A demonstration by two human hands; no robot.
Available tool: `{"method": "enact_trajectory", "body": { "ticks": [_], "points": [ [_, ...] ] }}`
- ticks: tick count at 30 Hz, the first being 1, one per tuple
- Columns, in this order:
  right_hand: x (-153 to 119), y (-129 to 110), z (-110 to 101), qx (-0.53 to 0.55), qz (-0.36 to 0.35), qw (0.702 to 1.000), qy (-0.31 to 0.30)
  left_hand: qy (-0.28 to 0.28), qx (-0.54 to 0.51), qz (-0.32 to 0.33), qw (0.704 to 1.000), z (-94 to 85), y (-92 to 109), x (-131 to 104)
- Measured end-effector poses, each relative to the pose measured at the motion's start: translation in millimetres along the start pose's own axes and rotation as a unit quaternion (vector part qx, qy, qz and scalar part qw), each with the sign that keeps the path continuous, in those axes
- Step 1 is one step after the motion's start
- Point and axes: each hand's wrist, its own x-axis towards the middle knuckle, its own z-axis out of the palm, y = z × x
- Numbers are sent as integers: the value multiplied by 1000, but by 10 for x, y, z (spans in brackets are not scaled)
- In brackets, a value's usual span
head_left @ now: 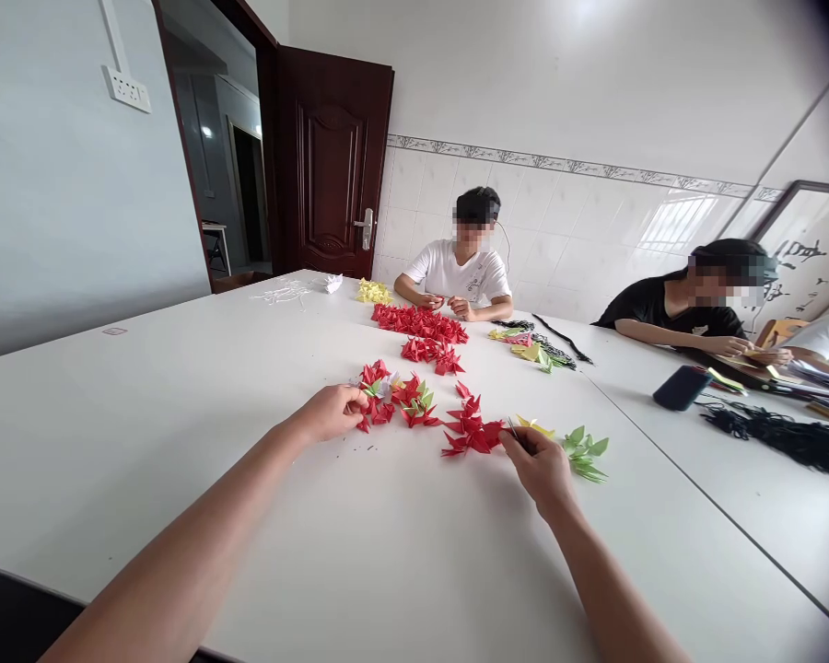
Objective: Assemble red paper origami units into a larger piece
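Observation:
My left hand (335, 412) is closed, its fingertips at the left edge of a mixed cluster of folded paper cranes (385, 412), mostly red with some white and green. What it pinches, if anything, is hidden. My right hand (540, 463) is closed around a thin dark tool (512, 427), too small to name surely. Its fingertips touch the edge of a group of red paper cranes (471, 431). Just beyond that hand lie a yellow folded paper (535, 425) and light green paper cranes (586, 453). Small dark scraps dot the table between my hands.
More red cranes (420, 323), yellow ones (374, 292) and white strips (282, 292) lie farther back on the white table (180, 414). A person in white (460, 276) sits opposite, another in black (677, 308) at right. Dark thread spool (682, 388) and cords (780, 433) lie right.

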Motion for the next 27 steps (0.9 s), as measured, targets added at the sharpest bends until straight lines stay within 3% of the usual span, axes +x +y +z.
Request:
{"method": "enact_trajectory", "body": {
  "ticks": [9,16,21,22,24,27],
  "points": [
    [-5,4,31,7,-5,1000,-28,49,-25,2,999,-40,53,-10],
    [-32,-30,19,-16,18,999,35,37,-58,86,994,342,254,20],
    [-7,38,1,-1,47,996,70,47,7,100,994,423,431,-387],
    [0,51,-6,0,55,995,79,25,28,104,994,406,449,-517],
    [10,66,-22,-4,62,993,96,-76,87,113,987,358,462,-753],
    [14,66,-42,-11,52,993,109,-204,142,98,964,278,429,-906]
  ]
}}
